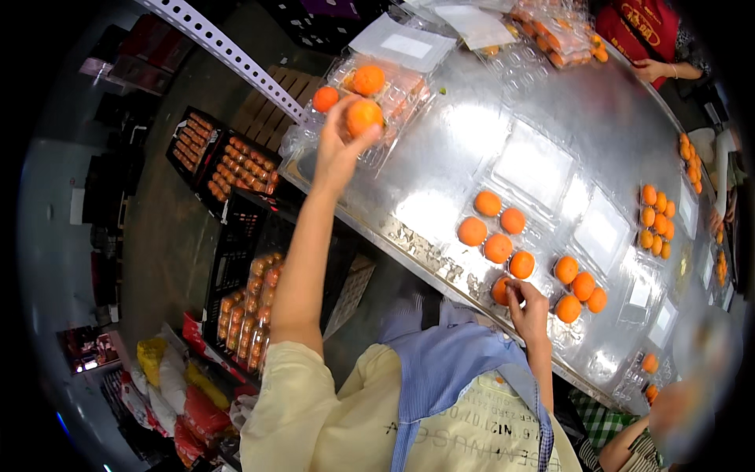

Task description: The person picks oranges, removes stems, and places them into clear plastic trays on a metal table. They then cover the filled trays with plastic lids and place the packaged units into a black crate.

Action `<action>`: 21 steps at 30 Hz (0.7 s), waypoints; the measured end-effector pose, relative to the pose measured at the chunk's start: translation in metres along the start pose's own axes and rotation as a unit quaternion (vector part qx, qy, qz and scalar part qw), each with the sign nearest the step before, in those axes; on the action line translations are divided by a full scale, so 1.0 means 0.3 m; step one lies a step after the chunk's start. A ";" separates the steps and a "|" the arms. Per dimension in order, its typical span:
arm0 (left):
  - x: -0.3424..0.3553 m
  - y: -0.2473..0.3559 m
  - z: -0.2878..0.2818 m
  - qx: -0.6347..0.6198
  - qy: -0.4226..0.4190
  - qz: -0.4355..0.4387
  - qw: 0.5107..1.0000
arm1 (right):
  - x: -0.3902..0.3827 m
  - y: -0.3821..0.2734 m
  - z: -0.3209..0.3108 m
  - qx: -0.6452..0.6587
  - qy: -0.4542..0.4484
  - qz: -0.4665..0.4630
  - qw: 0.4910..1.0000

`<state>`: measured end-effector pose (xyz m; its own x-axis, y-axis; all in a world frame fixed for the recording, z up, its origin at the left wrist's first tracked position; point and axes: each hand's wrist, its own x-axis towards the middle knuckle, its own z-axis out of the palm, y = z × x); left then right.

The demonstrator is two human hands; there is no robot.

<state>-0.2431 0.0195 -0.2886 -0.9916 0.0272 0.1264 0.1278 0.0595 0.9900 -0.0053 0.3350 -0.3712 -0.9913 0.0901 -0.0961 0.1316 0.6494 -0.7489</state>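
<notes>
While the right hand (pixel 532 308) pinches a seated orange (pixel 499 293), thumb against fingers, five placed oranges (pixel 498 248) lie just beyond that grip; farther out, the clear lid (pixel 535 167) is open, closure apparently outstanding. The left hand (pixel 340 141), fingers curled, holds another orange (pixel 366 117), two more (pixel 368 79) just beside it.

This looks like a fruit-packing workroom, given the metal worktop (pixel 472 110), mandarins (pixel 498 248), clear plastic clamshells (pixel 536 167) and black crates (pixel 238 226).
</notes>
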 end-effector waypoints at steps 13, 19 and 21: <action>0.571 -0.102 -0.207 0.515 0.036 -0.054 0.855 | -0.004 0.007 0.000 -0.006 0.009 0.008 1.000; 0.647 -0.206 -0.274 0.433 -0.044 -0.098 0.895 | 0.002 0.015 -0.005 -0.024 0.013 0.013 1.000; 0.657 -0.208 -0.286 0.365 -0.071 -0.122 0.920 | 0.005 0.018 -0.003 -0.027 0.015 0.015 0.999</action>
<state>-0.4482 -0.0644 -0.3202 -0.9865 0.0520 -0.1554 -0.0678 0.7337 0.6761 -0.0061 0.3394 -0.3748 -0.9866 0.1308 -0.0976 0.1611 0.6853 -0.7102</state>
